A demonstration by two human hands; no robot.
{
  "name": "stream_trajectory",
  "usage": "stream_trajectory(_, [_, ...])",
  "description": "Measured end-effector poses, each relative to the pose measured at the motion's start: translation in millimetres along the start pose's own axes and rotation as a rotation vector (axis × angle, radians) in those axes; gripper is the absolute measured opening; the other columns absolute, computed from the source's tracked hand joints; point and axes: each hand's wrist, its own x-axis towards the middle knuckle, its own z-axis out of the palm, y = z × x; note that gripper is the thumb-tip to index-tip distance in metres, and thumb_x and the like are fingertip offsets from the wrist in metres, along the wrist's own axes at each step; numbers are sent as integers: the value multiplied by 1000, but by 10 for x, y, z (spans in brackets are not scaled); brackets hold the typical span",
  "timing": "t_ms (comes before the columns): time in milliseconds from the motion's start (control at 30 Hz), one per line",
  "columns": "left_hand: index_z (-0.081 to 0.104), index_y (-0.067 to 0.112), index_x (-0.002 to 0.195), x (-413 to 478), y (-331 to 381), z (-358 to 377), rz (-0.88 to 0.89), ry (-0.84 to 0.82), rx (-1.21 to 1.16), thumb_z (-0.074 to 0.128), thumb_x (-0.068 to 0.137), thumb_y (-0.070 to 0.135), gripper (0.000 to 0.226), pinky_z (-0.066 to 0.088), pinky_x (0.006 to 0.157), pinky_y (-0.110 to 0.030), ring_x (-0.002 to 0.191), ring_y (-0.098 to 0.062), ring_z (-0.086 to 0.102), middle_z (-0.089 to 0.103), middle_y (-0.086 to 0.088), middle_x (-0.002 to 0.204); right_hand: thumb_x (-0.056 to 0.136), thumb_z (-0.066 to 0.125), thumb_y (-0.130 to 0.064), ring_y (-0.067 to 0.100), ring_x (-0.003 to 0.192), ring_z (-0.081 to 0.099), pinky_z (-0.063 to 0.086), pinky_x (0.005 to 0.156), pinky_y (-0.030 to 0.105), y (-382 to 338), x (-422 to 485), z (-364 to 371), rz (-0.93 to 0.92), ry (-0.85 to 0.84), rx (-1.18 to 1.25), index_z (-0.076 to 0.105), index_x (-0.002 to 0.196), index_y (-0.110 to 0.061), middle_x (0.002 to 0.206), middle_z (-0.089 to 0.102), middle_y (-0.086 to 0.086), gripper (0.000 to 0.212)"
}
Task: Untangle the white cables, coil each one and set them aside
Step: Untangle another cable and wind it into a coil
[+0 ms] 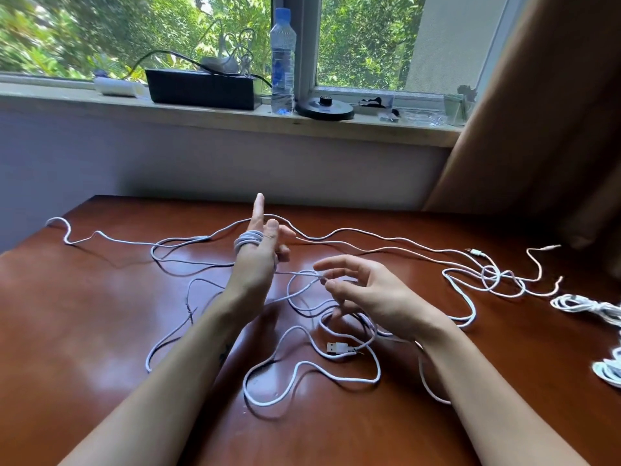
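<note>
White cables point(302, 368) sprawl in loose, crossing loops over the brown table point(84, 297). My left hand point(258, 260) is raised upright at the centre, index finger pointing up, with several turns of white cable point(248, 242) wound round its fingers. My right hand point(366, 290) hovers just to the right and pinches the same cable's strand point(302, 273) between thumb and fingertips. A USB plug point(337, 348) lies below my right hand. Two coiled white cables lie at the right edge, one coil point(584, 306) above the other coil point(610, 369).
A windowsill behind the table carries a black box point(201, 89), a plastic water bottle point(283, 62), a round black base point(324, 109) and small clutter. A brown curtain point(537, 112) hangs at the right. A thin tangled cable point(497, 275) lies mid-right.
</note>
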Motion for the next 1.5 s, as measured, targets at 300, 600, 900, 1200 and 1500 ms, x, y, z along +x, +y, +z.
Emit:
stream_trajectory(300, [10, 39, 159, -85, -92, 50, 187, -93, 312, 42, 104, 35, 63, 53, 74, -24, 72, -24, 68, 65, -12, 101, 98, 64, -25, 0, 54, 48, 37, 57, 14, 89, 52, -62, -129, 255, -692, 75, 94, -20, 67, 67, -5, 13])
stream_trajectory(600, [0, 35, 161, -119, -141, -4, 150, -115, 461, 40, 103, 37, 70, 51, 63, -22, 63, -11, 57, 67, 5, 92, 98, 60, -6, 5, 49, 35, 28, 51, 12, 31, 36, -31, -251, 270, -495, 74, 100, -16, 54, 51, -29, 17])
stream_trajectory(900, [11, 44, 158, -88, -213, -74, 82, -155, 569, 37, 95, 63, 71, 36, 114, -49, 134, -34, 49, 50, -24, 144, 88, 77, -30, 7, 55, 50, 39, 59, 21, 66, 68, -51, -379, 499, -662, 73, 96, -28, 67, 61, -14, 9])
stream_trajectory(1200, [36, 28, 150, -136, -154, -55, 94, -289, 550, 57, 82, 36, 71, 42, 64, -39, 53, -11, 42, 44, 10, 55, 85, 72, -57, 12, 58, 54, 48, 62, 39, 125, 92, -81, -353, 632, -745, 64, 76, -23, 58, 58, -6, 35])
stream_trajectory(1500, [62, 22, 89, -147, -119, -46, 176, -151, 770, 62, 95, 43, 22, 22, 48, -25, 37, -4, 34, 42, 13, 41, 95, 70, -25, 9, 75, 59, 46, 70, 27, 132, 110, -42, -488, 451, -630, 72, 92, -23, 87, 66, -7, 4])
